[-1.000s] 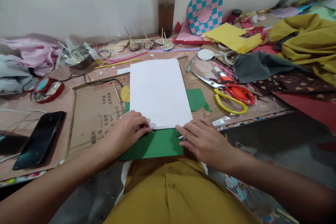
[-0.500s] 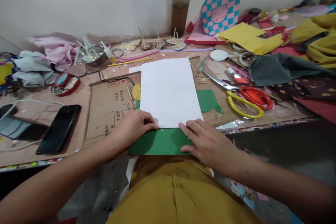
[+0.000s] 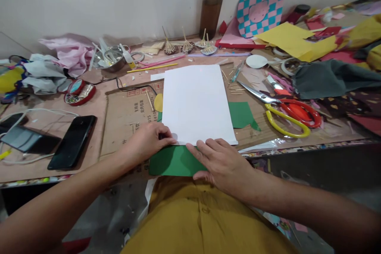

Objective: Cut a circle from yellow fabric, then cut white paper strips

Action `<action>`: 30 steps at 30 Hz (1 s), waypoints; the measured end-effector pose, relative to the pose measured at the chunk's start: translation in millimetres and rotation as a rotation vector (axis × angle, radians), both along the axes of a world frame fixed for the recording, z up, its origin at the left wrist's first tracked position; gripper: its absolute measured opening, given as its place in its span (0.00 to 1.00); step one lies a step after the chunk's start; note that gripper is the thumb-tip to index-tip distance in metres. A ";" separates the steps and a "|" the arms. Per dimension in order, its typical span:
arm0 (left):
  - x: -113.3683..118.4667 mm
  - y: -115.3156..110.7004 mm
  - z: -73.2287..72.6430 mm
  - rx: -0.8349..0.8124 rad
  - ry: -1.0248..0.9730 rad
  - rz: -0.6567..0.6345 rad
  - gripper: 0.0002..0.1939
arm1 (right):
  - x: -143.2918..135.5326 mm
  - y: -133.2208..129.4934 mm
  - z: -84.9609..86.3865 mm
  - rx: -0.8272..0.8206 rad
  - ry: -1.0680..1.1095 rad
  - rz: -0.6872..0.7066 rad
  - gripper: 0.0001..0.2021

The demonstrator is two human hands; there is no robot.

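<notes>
1. Two phones (image 3: 71,141) are lying on the left of the surface (image 3: 95,105), with a red tin (image 3: 79,92) sitting farther back.
2. The left hand (image 3: 149,141) is pinching the near left corner of the white sheet (image 3: 196,103), its grip closing on the paper's edge.
3. The white sheet is lying flat at the middle, over a green sheet (image 3: 175,161) that is sticking out at the near edge.
4. The right hand (image 3: 222,164) is resting flat and spread on the green sheet, its fingers (image 3: 199,151) touching the white sheet's near edge and gripping nothing.
5. Scissors (image 3: 285,111) with yellow and red handles are lying to the right, well apart from both hands.
</notes>
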State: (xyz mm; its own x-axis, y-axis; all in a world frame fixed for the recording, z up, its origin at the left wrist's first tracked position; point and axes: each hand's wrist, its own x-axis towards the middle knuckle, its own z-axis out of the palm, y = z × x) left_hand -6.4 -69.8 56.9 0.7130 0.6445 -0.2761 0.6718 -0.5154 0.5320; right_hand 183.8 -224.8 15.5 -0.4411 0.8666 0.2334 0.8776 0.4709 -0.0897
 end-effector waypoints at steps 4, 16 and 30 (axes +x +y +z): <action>-11.5 3.0 -3.9 -0.036 -0.029 0.012 0.10 | -0.2 1.6 1.1 -0.028 -0.011 0.011 0.39; -11.8 5.6 2.9 -0.038 0.058 0.041 0.11 | 4.2 5.5 -1.5 -0.028 0.053 0.013 0.34; -11.0 3.8 -0.9 0.006 0.127 0.051 0.10 | 3.1 6.2 1.9 -0.049 0.026 0.000 0.31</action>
